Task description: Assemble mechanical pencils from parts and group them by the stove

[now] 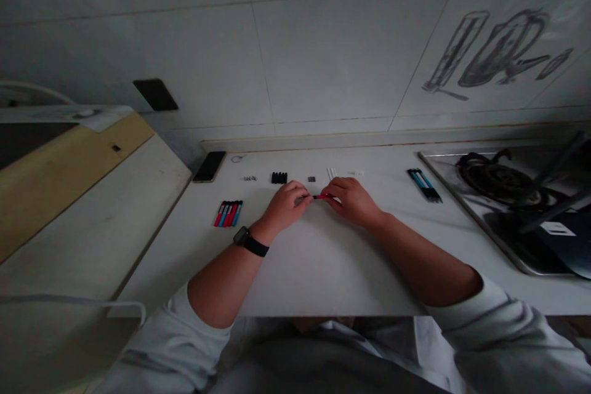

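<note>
Left hand point(286, 204) and right hand point(353, 200) pinch 1 red-and-black pen point(321, 197) between them, 1 end each, mid-surface point(323, 277). Just beyond: black parts point(279, 178), small dark pieces point(311, 179), white sticks point(331, 172). Red and blue pens point(228, 213) lie left; blue-and-black pens point(423, 185) right, near stove point(496, 209).

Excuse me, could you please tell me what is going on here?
A person at a white, flat worktop holds a slim red-and-black pen-like piece between the fingertips of the left hand and right hand. To the left lies a row of red and blue pen-like sticks with black ends; to the right, a group of blue-and-black ones. Beyond the hands are short black cylinders and thin white sticks.
</note>
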{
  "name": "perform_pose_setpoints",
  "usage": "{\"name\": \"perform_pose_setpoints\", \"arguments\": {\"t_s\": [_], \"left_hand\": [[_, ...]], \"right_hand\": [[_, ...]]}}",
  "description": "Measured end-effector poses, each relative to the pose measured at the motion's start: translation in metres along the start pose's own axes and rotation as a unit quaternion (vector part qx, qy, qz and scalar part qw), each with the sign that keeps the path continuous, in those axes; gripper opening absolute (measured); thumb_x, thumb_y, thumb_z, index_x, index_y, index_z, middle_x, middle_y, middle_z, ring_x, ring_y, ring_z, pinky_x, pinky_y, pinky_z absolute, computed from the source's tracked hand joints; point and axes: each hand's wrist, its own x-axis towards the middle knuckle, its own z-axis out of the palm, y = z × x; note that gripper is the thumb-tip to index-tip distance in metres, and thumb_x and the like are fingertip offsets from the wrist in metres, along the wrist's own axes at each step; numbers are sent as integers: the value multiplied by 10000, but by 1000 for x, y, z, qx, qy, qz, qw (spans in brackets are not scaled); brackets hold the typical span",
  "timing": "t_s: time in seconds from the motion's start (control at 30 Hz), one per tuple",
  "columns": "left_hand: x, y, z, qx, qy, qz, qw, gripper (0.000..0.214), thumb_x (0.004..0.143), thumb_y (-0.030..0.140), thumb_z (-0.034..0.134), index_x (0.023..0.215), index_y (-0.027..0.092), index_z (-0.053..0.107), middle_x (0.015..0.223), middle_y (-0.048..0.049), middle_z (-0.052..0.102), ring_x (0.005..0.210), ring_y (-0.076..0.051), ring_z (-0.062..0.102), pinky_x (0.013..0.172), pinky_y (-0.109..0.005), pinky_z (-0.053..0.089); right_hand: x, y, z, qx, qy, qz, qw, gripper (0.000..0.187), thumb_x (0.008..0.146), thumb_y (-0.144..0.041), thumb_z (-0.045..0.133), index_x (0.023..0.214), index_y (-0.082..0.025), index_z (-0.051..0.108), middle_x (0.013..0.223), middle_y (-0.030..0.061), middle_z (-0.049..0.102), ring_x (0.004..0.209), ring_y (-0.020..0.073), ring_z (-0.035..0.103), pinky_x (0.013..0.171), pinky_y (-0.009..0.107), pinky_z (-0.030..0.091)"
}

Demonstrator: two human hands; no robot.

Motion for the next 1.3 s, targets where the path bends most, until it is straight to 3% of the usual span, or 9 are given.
{"name": "perform_pose_setpoints", "arguments": {"t_s": [0.43, 0.53, 0.6, 0.67, 0.8, 0.9, 1.0, 1.17, 1.3], "left_hand": [[0, -2, 0, 1, 12, 7, 1000, 14, 928, 200, 728, 942, 199, 730, 1042, -60, 667, 1010, -212, 648, 938, -405, 550], [1, -6, 0, -11, 54, -9, 998, 34, 938, 221, 723, 962, 201, 736, 1024, -58, 670, 1002, -206, 651, 940, -400, 551], [2, -8, 0, -28, 88, -25, 995, 57, 960, 246, 697, 968, 205, 737, 1011, -54, 675, 990, -198, 655, 935, -391, 556], [3, -10, 0, -47, 103, -37, 993, 94, 979, 275, 673, 960, 209, 737, 1003, -52, 680, 980, -192, 659, 926, -382, 561], [2, -9, 4, -83, 85, -28, 993, 115, 970, 307, 690, 943, 208, 743, 1004, -61, 676, 979, -196, 665, 934, -391, 558], [-1, -3, 5, -111, 35, -4, 993, 146, 957, 350, 714, 973, 211, 755, 1066, -75, 667, 1040, -207, 666, 967, -397, 551], [-2, 4, 2, -122, -13, 4, 992, 244, 1013, 425, 627, 1045, 221, 757, 1108, -81, 670, 1087, -211, 662, 1007, -410, 540], [-2, 6, -2, -89, -22, -4, 996, 352, 1059, 480, 516, 1060, 212, 745, 1097, -86, 675, 1077, -221, 656, 1020, -437, 530], [-3, 2, 0, -70, -27, 4, 997, 372, 1068, 480, 492, 1039, 206, 742, 1085, -86, 672, 1062, -221, 652, 1005, -431, 533]], "right_hand": [[0, 1, 2, 1, -33, 22, 999, 144, 984, -237, 618, 1001, -185, 750, 950, 93, 730, 867, 221, 663, 838, 352, 454], [1, 10, -5, 32, 6, 69, 997, 144, 951, -303, 671, 1011, -196, 746, 954, 98, 735, 860, 229, 671, 835, 369, 486], [2, 18, -8, 106, 54, 125, 985, 192, 926, -383, 700, 1000, -211, 737, 957, 91, 744, 850, 228, 680, 829, 379, 513], [4, 24, -10, 226, 89, 185, 952, 258, 893, -475, 724, 955, -225, 716, 906, 68, 742, 818, 217, 681, 796, 375, 535], [9, 18, -5, 466, 101, 245, 844, 363, 803, -553, 798, 921, -241, 655, 858, 21, 711, 785, 184, 673, 775, 362, 560], [11, 7, -1, 559, 118, 260, 778, 392, 781, -543, 821, 937, -248, 616, 949, 22, 720, 860, 180, 702, 851, 391, 580], [12, 5, -3, 588, 141, 281, 745, 393, 795, -529, 809, 964, -256, 581, 978, 18, 722, 867, 173, 703, 809, 371, 594], [12, 16, -12, 528, 204, 293, 770, 491, 830, -509, 771, 1220, -316, 542, 892, -28, 674, 696, 134, 618, 612, 281, 559], [12, 22, -16, 502, 209, 280, 791, 448, 857, -497, 730, 1226, -312, 554, 908, -19, 649, 724, 135, 615, 599, 271, 563]]}}
